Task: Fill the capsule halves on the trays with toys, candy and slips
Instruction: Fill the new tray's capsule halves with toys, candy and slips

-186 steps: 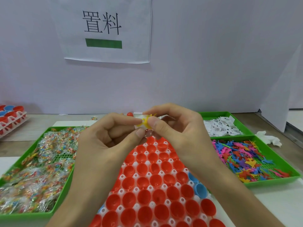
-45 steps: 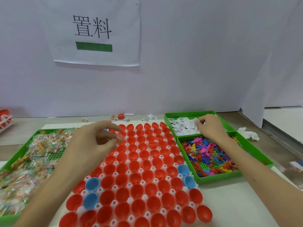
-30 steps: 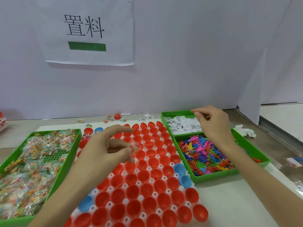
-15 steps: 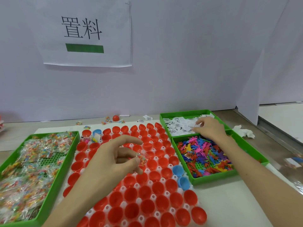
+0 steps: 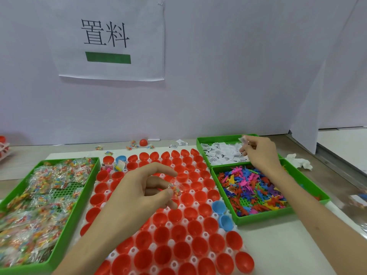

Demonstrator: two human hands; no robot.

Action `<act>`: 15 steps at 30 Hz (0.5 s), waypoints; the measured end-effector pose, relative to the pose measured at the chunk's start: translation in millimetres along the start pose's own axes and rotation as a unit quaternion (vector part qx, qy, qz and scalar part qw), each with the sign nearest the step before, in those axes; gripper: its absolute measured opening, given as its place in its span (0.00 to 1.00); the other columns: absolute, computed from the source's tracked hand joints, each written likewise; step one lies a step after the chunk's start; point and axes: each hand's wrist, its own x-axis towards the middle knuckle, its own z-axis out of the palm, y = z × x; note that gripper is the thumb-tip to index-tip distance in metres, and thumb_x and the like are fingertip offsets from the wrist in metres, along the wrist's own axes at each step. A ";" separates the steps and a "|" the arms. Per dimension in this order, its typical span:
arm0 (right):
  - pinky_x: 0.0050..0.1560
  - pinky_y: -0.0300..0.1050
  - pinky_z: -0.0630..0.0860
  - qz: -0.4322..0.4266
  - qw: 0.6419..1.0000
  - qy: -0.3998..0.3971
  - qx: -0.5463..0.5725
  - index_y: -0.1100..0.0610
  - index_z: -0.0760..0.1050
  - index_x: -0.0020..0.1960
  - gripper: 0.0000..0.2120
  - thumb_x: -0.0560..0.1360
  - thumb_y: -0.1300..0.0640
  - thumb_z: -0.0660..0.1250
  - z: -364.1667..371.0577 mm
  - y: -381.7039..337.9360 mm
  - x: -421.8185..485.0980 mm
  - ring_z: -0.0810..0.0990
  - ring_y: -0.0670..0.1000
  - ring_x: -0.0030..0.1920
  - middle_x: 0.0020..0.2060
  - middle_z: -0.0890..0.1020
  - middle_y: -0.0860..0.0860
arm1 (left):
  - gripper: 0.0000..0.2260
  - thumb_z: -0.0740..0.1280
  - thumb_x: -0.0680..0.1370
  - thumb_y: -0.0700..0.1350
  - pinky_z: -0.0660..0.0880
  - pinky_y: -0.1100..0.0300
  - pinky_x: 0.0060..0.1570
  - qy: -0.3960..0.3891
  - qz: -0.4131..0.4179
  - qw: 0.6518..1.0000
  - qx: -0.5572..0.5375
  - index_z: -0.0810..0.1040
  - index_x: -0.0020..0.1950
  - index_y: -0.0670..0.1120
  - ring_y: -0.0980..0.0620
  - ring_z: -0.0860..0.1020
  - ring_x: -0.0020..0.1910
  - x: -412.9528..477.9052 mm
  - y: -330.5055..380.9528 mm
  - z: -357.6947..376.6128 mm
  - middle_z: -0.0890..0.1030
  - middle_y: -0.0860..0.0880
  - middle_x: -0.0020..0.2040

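A white tray (image 5: 196,205) in the middle holds many red capsule halves (image 5: 161,236) and a few blue ones (image 5: 218,206). My left hand (image 5: 139,192) hovers over the tray's middle and pinches a small clear candy packet (image 5: 175,188) between thumb and fingers. My right hand (image 5: 258,152) is over the green bin of white paper slips (image 5: 222,155) at the back right and pinches one slip (image 5: 242,139) lifted above the pile. Two halves at the tray's far left corner (image 5: 116,166) hold items.
A green bin of candy packets (image 5: 35,197) lies left of the tray. A green bin of coloured plastic toys (image 5: 254,190) sits right of it. Loose candy, a red capsule half (image 5: 143,142) and slips lie by the back wall. A crumpled tissue (image 5: 299,161) lies far right.
My right hand dipped into the slip bin and has now risen with one slip pinched. My left hand stays over the tray with the candy packet.
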 end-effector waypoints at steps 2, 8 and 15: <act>0.28 0.27 0.71 0.029 0.999 -0.006 0.022 0.58 0.73 0.71 0.19 0.81 0.65 0.62 -3.1 0.7 1.3 0.81 0.38 0.34 0.39 0.84 0.47 | 0.12 0.70 0.77 0.33 0.81 0.63 0.43 -0.001 0.002 1.000 0.000 0.81 0.54 0.50 0.49 0.86 0.37 -0.5 -0.3 -0.7 0.86 0.46 0.40; 0.46 0.26 0.74 -0.016 0.997 -0.026 0.065 0.56 0.51 0.81 0.37 0.79 0.63 0.67 -15.4 -33.2 -36.0 0.82 0.35 0.38 0.33 0.84 0.41 | 0.13 0.70 0.77 0.33 0.81 0.64 0.42 -0.005 0.006 1.000 -0.022 0.80 0.55 0.50 0.48 0.86 0.38 -0.8 0.1 -0.1 0.86 0.45 0.40; 0.46 0.37 0.79 -0.069 0.892 -0.309 0.321 0.37 0.49 0.79 0.42 0.77 0.53 0.72 -16.7 -95.3 -148.4 0.85 0.52 0.36 0.43 0.88 0.53 | 0.14 0.69 0.77 0.32 0.82 0.59 0.43 0.036 0.030 0.999 -0.012 0.74 0.54 0.51 0.49 0.86 0.37 -2.5 -5.6 11.9 0.86 0.47 0.39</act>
